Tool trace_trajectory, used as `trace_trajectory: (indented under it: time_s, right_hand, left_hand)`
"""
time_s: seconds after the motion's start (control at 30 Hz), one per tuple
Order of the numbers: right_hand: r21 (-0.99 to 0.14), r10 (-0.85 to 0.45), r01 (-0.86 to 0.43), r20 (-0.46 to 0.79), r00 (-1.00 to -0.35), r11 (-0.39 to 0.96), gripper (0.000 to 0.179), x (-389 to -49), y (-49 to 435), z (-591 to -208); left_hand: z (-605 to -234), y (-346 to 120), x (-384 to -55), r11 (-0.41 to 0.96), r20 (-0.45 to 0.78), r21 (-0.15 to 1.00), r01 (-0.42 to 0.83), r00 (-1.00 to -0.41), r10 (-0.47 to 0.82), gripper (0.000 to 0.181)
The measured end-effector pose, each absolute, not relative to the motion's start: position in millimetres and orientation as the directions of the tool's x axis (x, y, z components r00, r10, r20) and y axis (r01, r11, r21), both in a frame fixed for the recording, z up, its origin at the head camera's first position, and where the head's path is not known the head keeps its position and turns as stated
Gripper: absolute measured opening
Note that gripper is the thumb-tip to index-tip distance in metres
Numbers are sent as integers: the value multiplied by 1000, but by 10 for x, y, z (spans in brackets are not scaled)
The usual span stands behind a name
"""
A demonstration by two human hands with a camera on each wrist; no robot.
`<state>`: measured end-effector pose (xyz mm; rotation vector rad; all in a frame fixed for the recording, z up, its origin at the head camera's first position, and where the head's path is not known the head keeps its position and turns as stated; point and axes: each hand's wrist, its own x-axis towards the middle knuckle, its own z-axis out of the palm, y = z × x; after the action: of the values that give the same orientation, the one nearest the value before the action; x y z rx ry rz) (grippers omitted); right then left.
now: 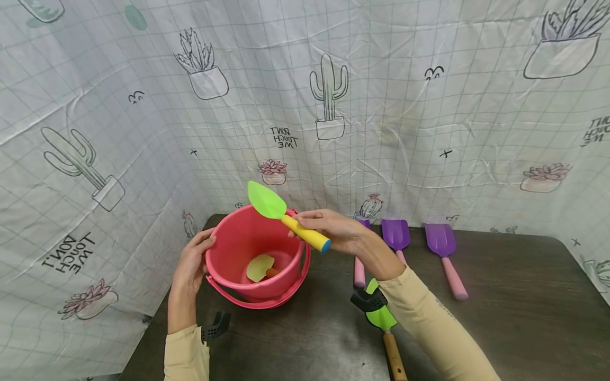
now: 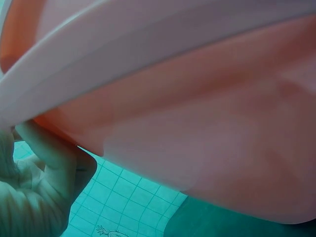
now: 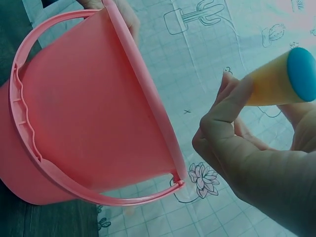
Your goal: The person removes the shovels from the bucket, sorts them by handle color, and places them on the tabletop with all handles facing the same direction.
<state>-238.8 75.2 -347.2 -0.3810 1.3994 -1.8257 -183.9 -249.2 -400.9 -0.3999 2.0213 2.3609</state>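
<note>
My left hand (image 1: 187, 270) holds the red bucket (image 1: 281, 288) by its left rim, fingers on the outside. The bucket tilts a little, its mouth facing me and its handle hanging at the front. Inside lies a pale yellow-green trowel (image 1: 259, 268) with an orange handle, partly hidden by the wall. Over the bucket's right rim, my right hand (image 1: 333, 227) pinches the yellow handle of a bright green trowel (image 1: 267, 200). The blade points up and left above the mouth. The handle's blue end (image 3: 302, 74) shows in the right wrist view.
Purple shovels with pink handles, one (image 1: 440, 241) at the right and another (image 1: 395, 234) beside it, lie along the table's back; a third is partly behind my right arm. A green hand tool with a wooden handle (image 1: 393, 357) lies nearer. A patterned curtain (image 1: 381, 132) hangs behind.
</note>
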Motion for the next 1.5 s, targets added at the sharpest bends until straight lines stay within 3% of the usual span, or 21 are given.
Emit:
trace_trajectory:
  time_s: [0.5,1.0,1.27,1.5]
  right_hand:
    - [-898,-699,418,-210,-684,-138,44,-2408,872,-3445]
    - [-891,-648,418,-214,-731,-178,36,-2388,1095,-3398]
    - [-909,-653,388,-202,-730,-153,55,-2387,1246,-3385]
    - [-899,-652,403,-205,-730,-169,61,-2392,1348,-3409]
  left_hand:
    - [-4009,-2494,-1839,-178,-205,968,-177,-966,-156,39]
    - [-4034,-2501,-1842,-172,-192,971,-163,-967,-167,37]
    - [-4022,-2486,-1841,-176,-198,970,-168,-966,-168,34]
    - [-4003,-2467,-1836,-169,-206,970,-176,-962,-178,36]
